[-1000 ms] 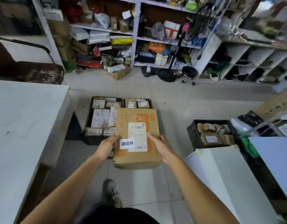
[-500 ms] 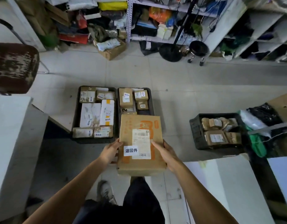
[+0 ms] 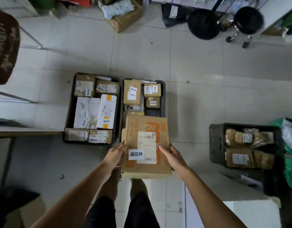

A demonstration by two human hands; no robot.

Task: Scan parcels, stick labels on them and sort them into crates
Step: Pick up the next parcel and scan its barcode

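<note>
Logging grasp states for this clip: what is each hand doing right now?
Left hand: holds the cardboard parcel by its left edge.
Right hand: holds the same parcel's right edge.

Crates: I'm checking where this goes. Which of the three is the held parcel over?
The middle crate. The held parcel overlaps its near end; the left crate and right crate lie off to either side.

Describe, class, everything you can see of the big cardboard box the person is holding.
The cardboard box is brown with orange print, flat and rectangular, its edges worn. A white barcode shipping label and a smaller white sticker with black characters sit on top. The left hand and right hand grip its sides, holding it level above the near end of the middle crate.
</note>
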